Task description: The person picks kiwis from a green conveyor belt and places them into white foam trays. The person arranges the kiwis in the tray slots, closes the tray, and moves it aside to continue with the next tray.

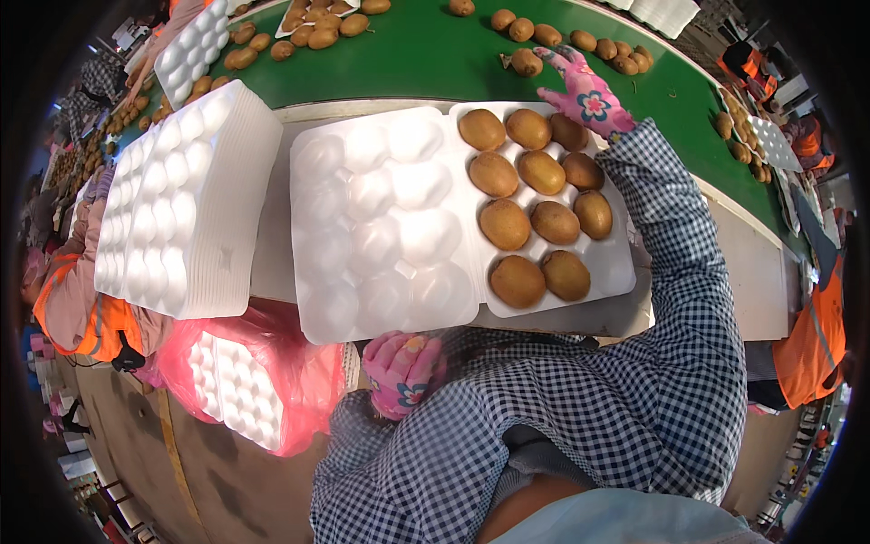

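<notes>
A white moulded foam tray [384, 231] lies before me, its left half without fruit. Kiwifruit [503, 224] fill most cups of its right half, with the near right cup vacant. My right hand [588, 102], in a pink flowered glove, reaches over the tray's far right corner onto the green conveyor belt [428, 61]. Its fingers are spread beside a loose kiwifruit [526, 62], with no fruit seen in its grip. My left hand [402, 374], gloved alike, is curled at the tray's near edge. Whether its hidden fingertips hold that edge cannot be told.
A tall stack of white trays [224, 204] stands at the left, above a pink plastic bag [306, 387] holding more trays. Further kiwifruit [615, 51] lie on the belt. Co-workers in orange vests [812, 340] are at both sides.
</notes>
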`<state>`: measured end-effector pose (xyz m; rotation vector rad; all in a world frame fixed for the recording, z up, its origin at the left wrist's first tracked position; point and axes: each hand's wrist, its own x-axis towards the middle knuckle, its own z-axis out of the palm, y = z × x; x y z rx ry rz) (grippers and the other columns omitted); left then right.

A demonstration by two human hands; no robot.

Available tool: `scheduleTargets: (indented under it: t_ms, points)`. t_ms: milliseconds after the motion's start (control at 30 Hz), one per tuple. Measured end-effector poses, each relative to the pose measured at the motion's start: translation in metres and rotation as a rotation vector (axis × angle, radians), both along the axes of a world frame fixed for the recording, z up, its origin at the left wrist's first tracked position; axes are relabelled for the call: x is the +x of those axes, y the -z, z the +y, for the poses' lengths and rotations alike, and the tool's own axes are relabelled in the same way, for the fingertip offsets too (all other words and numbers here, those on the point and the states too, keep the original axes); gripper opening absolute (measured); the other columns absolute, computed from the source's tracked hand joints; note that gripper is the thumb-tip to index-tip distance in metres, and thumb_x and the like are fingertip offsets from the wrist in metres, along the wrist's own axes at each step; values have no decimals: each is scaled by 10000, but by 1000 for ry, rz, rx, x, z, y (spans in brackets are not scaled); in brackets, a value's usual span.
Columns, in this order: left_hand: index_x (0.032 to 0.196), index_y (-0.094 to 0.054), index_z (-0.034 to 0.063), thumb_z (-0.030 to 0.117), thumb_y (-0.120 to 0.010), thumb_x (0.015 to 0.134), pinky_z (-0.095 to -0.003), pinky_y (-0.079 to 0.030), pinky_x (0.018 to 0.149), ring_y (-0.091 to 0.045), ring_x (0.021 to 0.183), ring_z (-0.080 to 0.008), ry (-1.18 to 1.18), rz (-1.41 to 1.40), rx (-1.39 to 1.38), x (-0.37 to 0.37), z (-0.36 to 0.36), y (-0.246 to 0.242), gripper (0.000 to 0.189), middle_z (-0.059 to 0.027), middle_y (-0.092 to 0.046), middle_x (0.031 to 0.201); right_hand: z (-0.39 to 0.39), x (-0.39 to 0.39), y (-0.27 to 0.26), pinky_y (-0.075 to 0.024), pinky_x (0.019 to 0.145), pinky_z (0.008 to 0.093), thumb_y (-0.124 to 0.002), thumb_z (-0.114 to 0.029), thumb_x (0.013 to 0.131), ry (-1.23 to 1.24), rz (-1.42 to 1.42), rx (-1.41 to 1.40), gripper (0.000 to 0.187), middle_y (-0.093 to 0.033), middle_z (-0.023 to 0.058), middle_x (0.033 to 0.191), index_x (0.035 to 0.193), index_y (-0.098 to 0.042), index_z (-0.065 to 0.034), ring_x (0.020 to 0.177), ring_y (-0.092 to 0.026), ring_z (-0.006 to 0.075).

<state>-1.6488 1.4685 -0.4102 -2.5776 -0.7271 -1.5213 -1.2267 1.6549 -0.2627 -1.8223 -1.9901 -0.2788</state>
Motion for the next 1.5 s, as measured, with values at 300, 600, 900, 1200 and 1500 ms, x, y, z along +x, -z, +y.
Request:
scheduleTargets:
  t_ms: [300,600,900,1200,1500]
  points:
    - [1224,-575,-43,165,-609,899,-487,-461,896,-588,1020,-376,-522,-106,-369,-9,-18,25,387,-203,-628,1113,117,78,42,-464,1090,398,-710,-11,765,114,-100,-265,681,-503,127,1395,1391,-525,-202,1327,-499,343]
    - [1287,-509,-56,386,-524,1005,-394,-448,909,-541,1042,-250,-214,-555,-650,2,0,-14,526,-159,-568,1183,-149,13,-24,-535,876,320,-809,-370,807,-94,731,-254,611,-679,166,1091,1272,-568,-55,1013,-680,275]
    - [1403,-509,64,447,-721,833,-547,-417,1019,-508,1244,-315,213,-150,-222,80,31,-79,719,-176,-516,1360,-247,-48,-15,-541,833,410,-805,-527,776,159,145,-522,660,-705,128,896,1203,-653,-46,876,-692,296]
    - [1421,-549,197,398,-708,802,-617,-324,1083,-514,1289,-269,306,717,25,143,78,-93,670,-135,-575,1348,-161,113,121,-430,628,209,-618,-140,983,244,1219,246,126,-606,-24,799,1055,-657,-44,691,-511,46]
    - [1522,-409,305,284,-726,827,-542,-404,1062,-441,1354,-329,-34,702,71,246,218,-83,764,-95,-570,1338,-172,75,106,-487,641,240,-609,-92,979,107,1147,51,98,-615,-14,800,1043,-640,-25,696,-548,49]
